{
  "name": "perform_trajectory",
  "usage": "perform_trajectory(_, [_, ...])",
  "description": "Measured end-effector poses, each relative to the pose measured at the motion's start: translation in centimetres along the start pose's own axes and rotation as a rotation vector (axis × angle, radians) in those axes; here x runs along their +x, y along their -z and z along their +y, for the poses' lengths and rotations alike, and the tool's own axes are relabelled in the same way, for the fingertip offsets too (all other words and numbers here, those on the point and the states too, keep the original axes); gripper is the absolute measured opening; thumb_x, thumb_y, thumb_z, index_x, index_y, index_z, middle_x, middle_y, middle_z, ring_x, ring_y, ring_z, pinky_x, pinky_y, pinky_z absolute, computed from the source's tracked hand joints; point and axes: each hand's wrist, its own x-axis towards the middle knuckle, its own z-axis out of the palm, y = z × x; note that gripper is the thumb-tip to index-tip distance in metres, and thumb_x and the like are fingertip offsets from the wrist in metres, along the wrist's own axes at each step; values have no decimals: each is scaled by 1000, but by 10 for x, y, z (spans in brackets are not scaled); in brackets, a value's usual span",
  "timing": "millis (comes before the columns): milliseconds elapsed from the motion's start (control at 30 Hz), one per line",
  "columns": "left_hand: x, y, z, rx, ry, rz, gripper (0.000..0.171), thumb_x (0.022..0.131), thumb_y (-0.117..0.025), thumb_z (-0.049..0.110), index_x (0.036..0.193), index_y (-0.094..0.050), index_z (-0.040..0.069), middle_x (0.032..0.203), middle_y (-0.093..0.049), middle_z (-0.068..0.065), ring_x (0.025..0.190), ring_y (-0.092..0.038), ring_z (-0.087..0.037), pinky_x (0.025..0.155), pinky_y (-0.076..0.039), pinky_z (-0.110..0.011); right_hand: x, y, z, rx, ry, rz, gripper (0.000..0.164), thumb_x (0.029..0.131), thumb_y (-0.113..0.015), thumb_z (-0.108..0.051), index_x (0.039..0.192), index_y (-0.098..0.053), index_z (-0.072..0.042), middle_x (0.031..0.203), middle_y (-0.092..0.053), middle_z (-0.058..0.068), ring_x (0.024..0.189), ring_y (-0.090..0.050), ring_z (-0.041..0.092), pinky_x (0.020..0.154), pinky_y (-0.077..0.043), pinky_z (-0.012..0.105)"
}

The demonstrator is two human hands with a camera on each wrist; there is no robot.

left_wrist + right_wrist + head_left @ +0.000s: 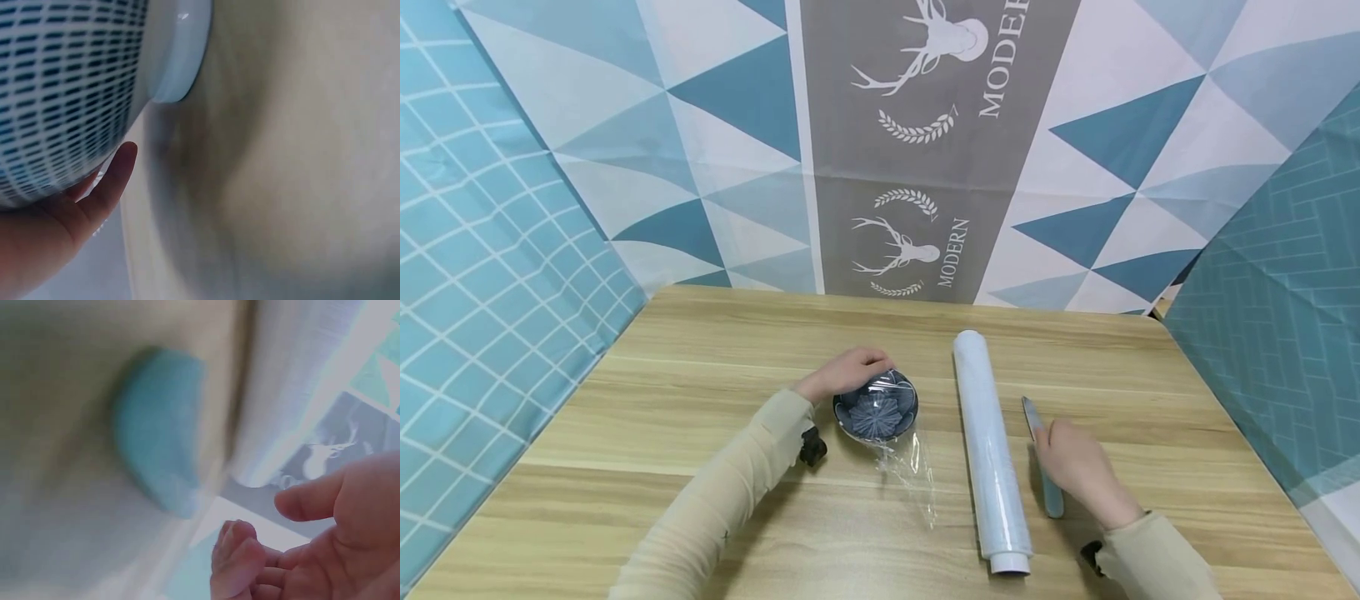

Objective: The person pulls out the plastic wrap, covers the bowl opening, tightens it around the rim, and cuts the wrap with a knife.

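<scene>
A patterned bowl [876, 414], dark blue inside, sits on the table with clear cling film over it; the film's loose edge trails toward the front right. At the bowl's far left rim, my left hand [848, 372] holds its side. The left wrist view shows fingers [107, 187] against the blue-dashed outer wall [62, 94]. A knife [1051, 492] with a light blue handle lies right of the film roll. Over it hovers my right hand [1078, 465]; in the right wrist view, thumb and fingers are apart, away from the knife handle [162, 434].
A long roll of cling film [988, 450] lies between the bowl and the knife, running front to back. Patterned cloth walls [895, 167] stand behind the wooden table [700, 400] and along both sides.
</scene>
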Motion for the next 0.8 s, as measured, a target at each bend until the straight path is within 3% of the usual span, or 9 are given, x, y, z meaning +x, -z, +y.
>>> perform_trajectory(300, [0,-5,-3,-104,-9,11,34,96,-42,21,129,-50,17,124,-56,-8,114,-51,-25,99,-38,-45,6,15,-41,42,150,134,32,96,-36,-22,102,-49,6,65,-50,7,48,-43,15,42,-36,27])
perform_trajectory(500, [1,-5,-3,-116,-2,4,30,98,-38,24,112,-61,14,118,-60,-5,117,-49,-23,103,-33,-44,14,16,-69,124,215,211,24,94,-43,-18,101,-53,2,81,-60,10,60,-51,15,51,-41,26])
perform_trajectory(667, [-2,-5,-2,-152,42,6,31,98,-36,25,106,-62,11,107,-63,-5,107,-54,-22,100,-36,-44,22,15,-85,247,212,156,22,94,-44,-20,104,-53,-3,90,-61,10,70,-55,16,58,-43,27])
perform_trajectory(800, [-3,-6,-2,-171,72,24,31,98,-37,25,106,-62,9,106,-63,-7,106,-54,-22,99,-36,-45,26,11,-93,324,215,93,20,93,-45,-19,104,-53,-4,87,-60,7,68,-55,13,57,-43,26])
